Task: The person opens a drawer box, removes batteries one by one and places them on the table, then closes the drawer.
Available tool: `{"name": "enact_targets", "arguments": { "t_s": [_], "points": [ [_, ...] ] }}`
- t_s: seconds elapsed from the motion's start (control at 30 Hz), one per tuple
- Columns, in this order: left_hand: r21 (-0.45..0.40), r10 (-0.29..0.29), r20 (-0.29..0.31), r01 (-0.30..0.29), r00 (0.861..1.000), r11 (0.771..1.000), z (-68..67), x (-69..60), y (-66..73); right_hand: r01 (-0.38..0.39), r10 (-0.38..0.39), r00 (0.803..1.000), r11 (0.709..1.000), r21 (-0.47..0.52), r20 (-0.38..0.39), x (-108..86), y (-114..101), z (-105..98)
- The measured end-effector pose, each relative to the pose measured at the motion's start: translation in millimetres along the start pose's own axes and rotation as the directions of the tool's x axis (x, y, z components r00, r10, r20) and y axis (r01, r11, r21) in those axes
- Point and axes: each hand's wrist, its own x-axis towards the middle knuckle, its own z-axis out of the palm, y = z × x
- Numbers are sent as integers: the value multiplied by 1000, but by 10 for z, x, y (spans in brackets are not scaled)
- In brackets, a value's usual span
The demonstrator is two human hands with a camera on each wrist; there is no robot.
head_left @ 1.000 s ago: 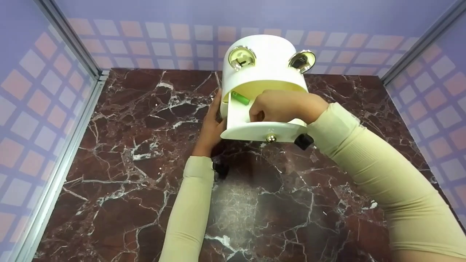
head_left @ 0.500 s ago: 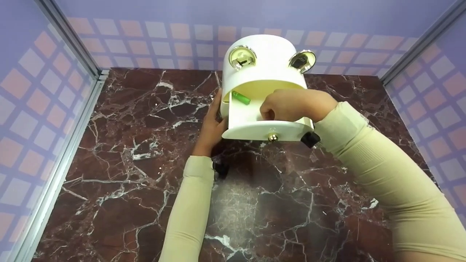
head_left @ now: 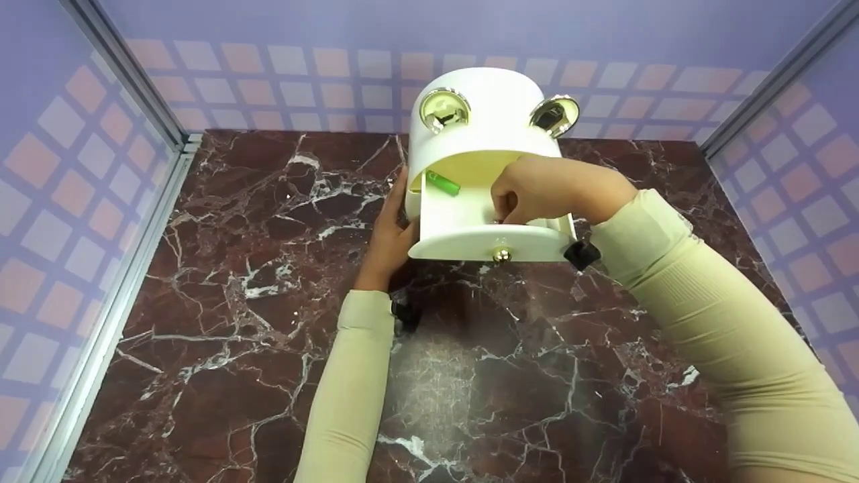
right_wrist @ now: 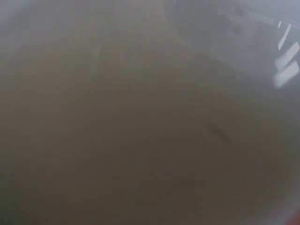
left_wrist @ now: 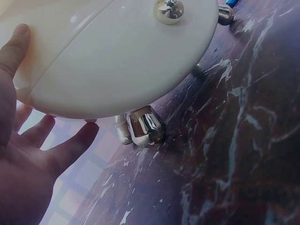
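Observation:
A white rounded box (head_left: 483,100) with two gold dish-shaped knobs (head_left: 445,111) stands at the back of the table, its drawer (head_left: 463,211) pulled out towards me. In the drawer's left part lies a small green cylinder (head_left: 443,183), like a battery. My left hand (head_left: 389,238) lies along the box's left side, fingers fairly straight; the left wrist view has its thumb and fingertips against the white shell. My right hand (head_left: 553,190) reaches into the drawer's right half with curled fingers. A tiny speck shows at its fingertips, partly hidden by the drawer front (head_left: 463,241); its kind is unclear.
A gold ball knob (head_left: 501,255) sits on the drawer front. Shiny metal feet (left_wrist: 147,126) hold the box above the dark red marble table (head_left: 255,362). Patterned panels (head_left: 60,201) enclose the back and sides. The right wrist view is a grey-brown blur.
My right hand has moved rightwards inside the drawer, uncovering more of its floor, and more of the curled fingers now shows. The left hand and the green cylinder stay in place.

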Motion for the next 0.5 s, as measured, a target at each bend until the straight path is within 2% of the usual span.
{"name": "enact_targets", "arguments": {
  "t_s": [0.13,0.27,0.5],
  "points": [
    [-34,15,5,-15,1000,999,2,-4,-18,9,-6,997,999,42,-76,-35,27,32],
    [-43,13,4,-13,1000,999,7,-1,-27,49,-41,992,997,67,-121,-77,66,83],
    [-41,26,0,-26,1000,999,5,13,-49,151,-142,972,988,34,-188,-117,117,146]
  ]
}}
